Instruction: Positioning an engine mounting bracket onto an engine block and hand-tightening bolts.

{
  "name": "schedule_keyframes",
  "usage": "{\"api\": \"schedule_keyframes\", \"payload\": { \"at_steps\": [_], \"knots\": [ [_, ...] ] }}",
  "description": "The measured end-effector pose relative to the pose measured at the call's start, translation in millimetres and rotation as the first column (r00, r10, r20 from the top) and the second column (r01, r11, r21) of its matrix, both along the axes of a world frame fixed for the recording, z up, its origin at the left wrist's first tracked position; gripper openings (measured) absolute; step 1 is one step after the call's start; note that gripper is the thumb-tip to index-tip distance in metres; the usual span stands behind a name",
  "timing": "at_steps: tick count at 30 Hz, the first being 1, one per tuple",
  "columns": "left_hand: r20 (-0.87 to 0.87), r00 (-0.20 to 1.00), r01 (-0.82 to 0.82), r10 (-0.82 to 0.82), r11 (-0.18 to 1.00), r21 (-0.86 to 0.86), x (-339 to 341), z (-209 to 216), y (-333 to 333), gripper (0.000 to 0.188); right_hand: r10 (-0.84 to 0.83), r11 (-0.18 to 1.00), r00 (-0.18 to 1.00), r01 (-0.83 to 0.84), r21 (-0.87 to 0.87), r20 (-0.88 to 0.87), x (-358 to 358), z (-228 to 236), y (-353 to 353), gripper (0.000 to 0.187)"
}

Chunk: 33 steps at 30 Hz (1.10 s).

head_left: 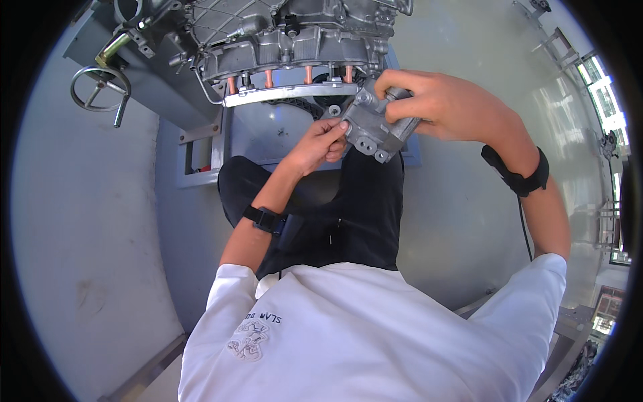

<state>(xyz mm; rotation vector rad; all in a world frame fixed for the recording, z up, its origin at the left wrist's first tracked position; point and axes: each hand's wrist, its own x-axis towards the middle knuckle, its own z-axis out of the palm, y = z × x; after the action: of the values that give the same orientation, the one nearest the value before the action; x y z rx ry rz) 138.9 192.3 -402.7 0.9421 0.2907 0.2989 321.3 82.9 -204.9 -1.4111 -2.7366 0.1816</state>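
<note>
A grey cast-metal housing (372, 127) with bolt holes and round fittings is held tilted over my right thigh, just in front of the engine (288, 50). My left hand (318, 144) is closed at the housing's left edge, its thumb pressed on the metal and the other fingers curled below. From the right, my right hand (435, 104) grips the housing's upper right part, with the thumb and forefinger around a round fitting. Close by on the engine runs a silver rail (291, 94), with copper-coloured tubes (269, 79) above it.
The engine rests on a grey-blue stand (220, 151). At the left is a handwheel with a crank (100, 88) on a thick grey beam (157, 80). A pale wall (87, 221) rises along the left side. Black straps circle both my forearms, and a cable hangs from the right one.
</note>
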Motion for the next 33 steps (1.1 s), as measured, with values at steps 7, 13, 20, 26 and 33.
{"api": "schedule_keyframes", "payload": {
  "at_steps": [7, 13, 20, 26, 33],
  "knots": [
    [-0.198, 0.953, -0.193, 0.23, 0.963, 0.189, -11.5, -24.9, -30.2, 0.032, -0.19, 0.98, 0.873, 0.192, -0.041, -0.449, 14.4, -67.2, -21.5, 0.045],
    [-0.541, 0.822, -0.089, 0.177, 0.979, 0.186, -79.3, 0.1, -82.4, 0.036, -0.437, 0.889, -0.088, 0.112, -0.445, -0.895, -21.0, -210.5, -83.4, 0.068],
    [-0.693, 0.697, -0.144, 0.181, 0.983, 0.111, -117.0, 25.6, -97.0, 0.031, -0.334, 0.932, -0.376, 0.003, -0.362, -0.864, -94.4, -242.9, -73.1, 0.093],
    [-0.626, 0.754, -0.144, 0.199, 0.98, 0.138, -95.6, 23.1, -77.3, 0.031, -0.429, 0.875, -0.161, 0.169, -0.454, -0.889, -54.7, -194.3, -52.2, 0.067],
    [-0.388, 0.826, -0.192, 0.409, 0.851, 0.489, -58.9, 14.8, -49.6, 0.026, -0.244, 0.895, 0.391, 0.442, -0.052, -0.888, -34.9, -146.1, -37.2, 0.054]
  ]
}}
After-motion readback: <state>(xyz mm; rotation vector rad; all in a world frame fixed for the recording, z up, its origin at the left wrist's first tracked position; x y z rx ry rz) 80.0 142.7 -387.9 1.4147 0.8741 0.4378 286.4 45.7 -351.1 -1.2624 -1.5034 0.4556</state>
